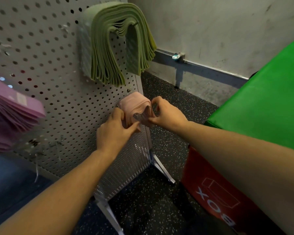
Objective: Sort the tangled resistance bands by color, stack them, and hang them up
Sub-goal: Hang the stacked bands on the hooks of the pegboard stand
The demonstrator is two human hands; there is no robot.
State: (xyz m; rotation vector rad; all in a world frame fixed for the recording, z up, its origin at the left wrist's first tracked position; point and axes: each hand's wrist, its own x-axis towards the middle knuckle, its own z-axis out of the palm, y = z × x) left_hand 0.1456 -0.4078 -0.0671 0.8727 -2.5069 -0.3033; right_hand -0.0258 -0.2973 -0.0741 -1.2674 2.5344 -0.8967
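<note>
Two sorted stacks already hang on the pegboard (pixel 41 68): green bands (pixel 109 48) high at the far side, purple bands (pixel 14 112) at left. The pink bands (pixel 134 106) sit low on the board's right edge, apparently going onto a hook. The left hand (pixel 114 131) grips their left side and the right hand (pixel 166 114) pinches their right side.

I see both bare forearms reaching forward and converging, the left from the lower left, the right from the lower right. My left hand (pixel 115 128) is knuckles-up with fingers curled and thumb pinching. My right hand (pixel 168 114) faces it, just beside, thumb and curled fingers pinching too.
</note>
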